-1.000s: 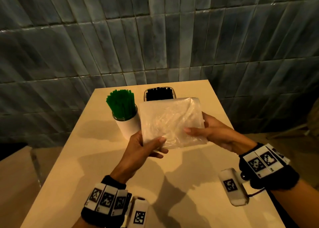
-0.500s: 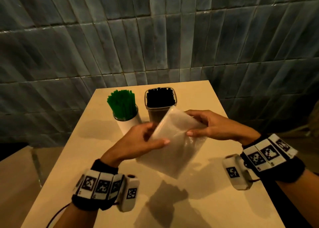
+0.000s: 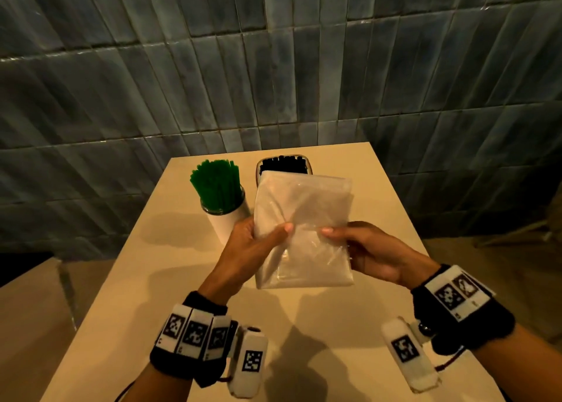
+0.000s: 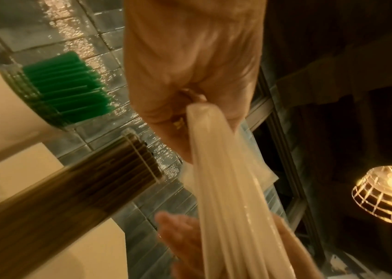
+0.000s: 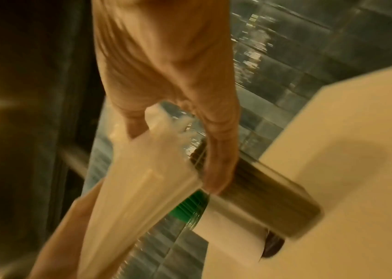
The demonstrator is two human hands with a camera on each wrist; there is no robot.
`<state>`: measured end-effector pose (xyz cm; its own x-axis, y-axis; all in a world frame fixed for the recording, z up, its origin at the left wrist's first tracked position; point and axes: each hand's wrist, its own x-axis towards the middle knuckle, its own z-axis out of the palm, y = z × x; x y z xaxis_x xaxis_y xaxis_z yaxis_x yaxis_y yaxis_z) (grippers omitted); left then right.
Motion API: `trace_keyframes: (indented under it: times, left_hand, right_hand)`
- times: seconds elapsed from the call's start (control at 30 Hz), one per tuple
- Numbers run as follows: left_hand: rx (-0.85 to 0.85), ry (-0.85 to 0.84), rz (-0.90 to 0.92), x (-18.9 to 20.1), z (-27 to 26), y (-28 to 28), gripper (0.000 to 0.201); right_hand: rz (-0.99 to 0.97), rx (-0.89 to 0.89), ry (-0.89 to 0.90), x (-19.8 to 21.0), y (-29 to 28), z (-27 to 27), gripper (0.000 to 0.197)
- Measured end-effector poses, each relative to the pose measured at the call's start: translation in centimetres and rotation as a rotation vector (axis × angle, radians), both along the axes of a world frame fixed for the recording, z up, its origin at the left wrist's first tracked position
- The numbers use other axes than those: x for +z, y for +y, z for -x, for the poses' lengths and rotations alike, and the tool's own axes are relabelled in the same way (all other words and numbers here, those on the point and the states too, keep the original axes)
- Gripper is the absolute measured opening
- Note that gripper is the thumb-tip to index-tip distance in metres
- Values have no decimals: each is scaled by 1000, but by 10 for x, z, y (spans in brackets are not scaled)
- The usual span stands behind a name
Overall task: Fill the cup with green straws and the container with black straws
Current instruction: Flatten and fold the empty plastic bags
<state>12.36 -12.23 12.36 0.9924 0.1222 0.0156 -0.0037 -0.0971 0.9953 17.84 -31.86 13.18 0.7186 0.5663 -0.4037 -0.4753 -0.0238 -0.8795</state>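
Note:
A white cup [image 3: 226,222] packed with green straws [image 3: 216,185] stands at the back left of the table. To its right a clear container [image 3: 258,170] holds black straws [image 3: 284,165]; its lower part is hidden. In front of it I hold a folded clear plastic bag [image 3: 304,231] upright above the table. My left hand [image 3: 252,243] grips its left edge, thumb on the front. My right hand [image 3: 359,249] pinches its right edge. The left wrist view shows the green straws [image 4: 70,86], the container [image 4: 89,181] and the bag [image 4: 226,188] edge-on.
The beige table [image 3: 182,295] is narrow, and its back edge stands against a dark tiled wall [image 3: 273,67]. A lit lamp [image 4: 388,194] shows in the left wrist view. Floor lies to both sides of the table.
The bag has swung from a tilted, low position back upright in front of the container. Both hands shifted their hold to its side edges and moved nearer me.

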Motion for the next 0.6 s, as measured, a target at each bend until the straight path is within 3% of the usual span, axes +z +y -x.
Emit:
trace_keyframes:
  times: [0.13, 0.3, 0.47, 0.6]
  left_hand:
    - [-116, 71, -2, 2, 5, 7, 29]
    - [-334, 130, 68, 11, 16, 21, 34]
    - [-287, 127, 321, 5, 15, 21, 30]
    - [-201, 212, 405, -2, 10, 12, 17]
  right_hand:
    - [-3, 0, -57, 0, -8, -5, 30]
    - [-137, -107, 6, -4, -21, -11, 29]
    - [-142, -130, -36, -9, -24, -7, 31]
    - [78, -199, -301, -10, -19, -11, 27]
